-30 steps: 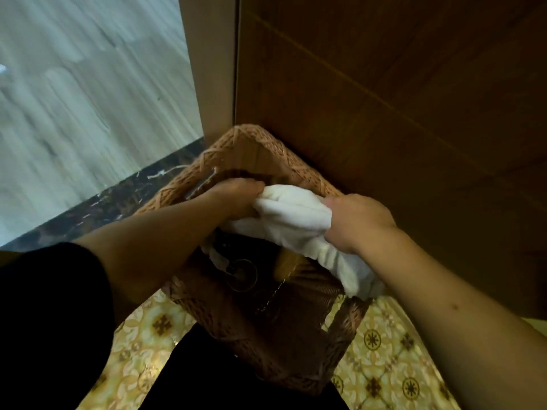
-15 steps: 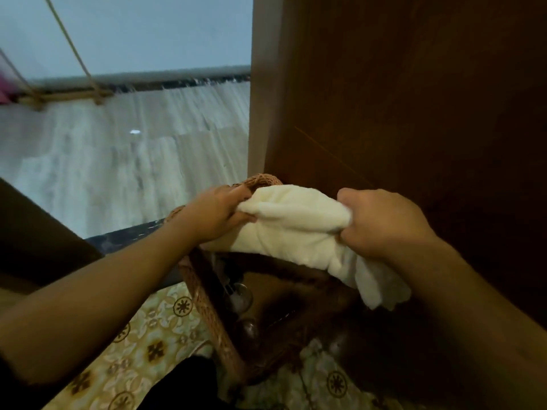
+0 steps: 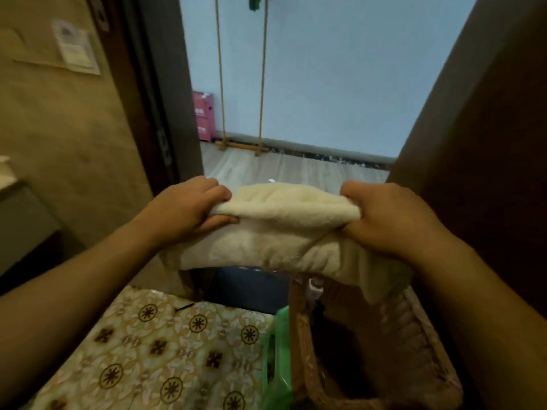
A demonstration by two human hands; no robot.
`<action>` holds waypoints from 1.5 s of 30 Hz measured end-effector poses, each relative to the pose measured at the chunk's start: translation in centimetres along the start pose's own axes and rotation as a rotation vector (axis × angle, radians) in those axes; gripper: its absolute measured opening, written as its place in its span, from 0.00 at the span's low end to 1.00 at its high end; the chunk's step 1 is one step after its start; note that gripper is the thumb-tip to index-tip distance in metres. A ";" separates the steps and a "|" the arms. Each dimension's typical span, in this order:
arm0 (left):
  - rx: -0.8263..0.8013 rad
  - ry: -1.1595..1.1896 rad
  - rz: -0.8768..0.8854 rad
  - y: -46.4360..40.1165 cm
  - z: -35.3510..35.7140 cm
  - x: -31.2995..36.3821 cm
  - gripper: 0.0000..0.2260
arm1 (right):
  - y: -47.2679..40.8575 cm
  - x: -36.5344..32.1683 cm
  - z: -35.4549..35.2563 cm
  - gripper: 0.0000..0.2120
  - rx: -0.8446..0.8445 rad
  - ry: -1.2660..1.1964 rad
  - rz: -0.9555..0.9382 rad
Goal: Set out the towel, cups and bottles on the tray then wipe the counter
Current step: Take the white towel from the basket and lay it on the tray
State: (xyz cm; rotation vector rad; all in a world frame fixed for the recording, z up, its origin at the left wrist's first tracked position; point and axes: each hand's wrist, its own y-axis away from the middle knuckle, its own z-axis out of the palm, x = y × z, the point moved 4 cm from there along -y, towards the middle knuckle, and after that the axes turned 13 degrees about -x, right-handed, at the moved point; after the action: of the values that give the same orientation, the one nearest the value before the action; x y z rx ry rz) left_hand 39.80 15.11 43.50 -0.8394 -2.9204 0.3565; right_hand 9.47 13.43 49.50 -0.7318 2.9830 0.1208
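A cream white towel [image 3: 284, 226] hangs folded between both hands, held up in the air above a brown wicker basket [image 3: 414, 344]. My left hand [image 3: 186, 211] grips its left end and my right hand [image 3: 390, 217] grips its right end, with the lower edge drooping toward the basket. Inside the basket a bottle top [image 3: 315, 287] shows dimly; the rest of its contents are dark. No tray, cups or counter are in view.
A green plastic bag [image 3: 276, 359] sits against the basket's left side on a patterned tile floor [image 3: 154, 344]. A dark wooden panel [image 3: 488, 143] rises at right, a door frame [image 3: 154, 93] at left. Beyond the doorway stand a pink box [image 3: 203, 115] and a rope swing [image 3: 241, 146].
Both hands have lifted the towel out of the basket and spread it wider. My view has tilted up from the basket toward the doorway.
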 end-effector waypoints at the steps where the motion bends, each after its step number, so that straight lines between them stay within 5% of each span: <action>1: -0.007 -0.022 -0.034 2.5 -0.9 -1.8 0.23 | -1.6 -2.5 0.5 0.10 -0.014 -0.014 -0.073; 10: -0.074 -0.082 -0.487 29.4 -7.2 -16.7 0.25 | -15.1 -31.2 6.3 0.15 -0.142 -0.057 -0.540; 16: -0.142 -0.053 -0.863 47.7 -10.2 -25.9 0.36 | -20.3 -52.5 9.9 0.15 -0.225 0.003 -0.729; 22: -0.276 0.066 -1.122 60.2 -11.6 -32.9 0.34 | -22.9 -67.4 13.3 0.16 -0.264 0.018 -0.911; 25: -0.209 0.157 -1.247 64.4 -11.8 -35.9 0.38 | -24.5 -72.1 14.4 0.15 -0.249 0.018 -0.956; 31: -0.228 0.070 -1.216 67.4 -11.8 -41.7 0.17 | -30.4 -78.4 16.9 0.14 -0.276 -0.043 -1.024; 45: -0.322 -0.199 -1.246 60.3 -13.5 -65.6 0.12 | -54.9 -86.6 21.0 0.18 -0.398 -0.242 -1.068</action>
State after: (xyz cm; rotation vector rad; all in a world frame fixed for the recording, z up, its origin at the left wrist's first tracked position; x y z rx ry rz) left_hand 128.23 32.49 40.91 1.0883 -3.0057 -0.1558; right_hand 112.56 6.59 32.65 -2.0218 1.9897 0.6598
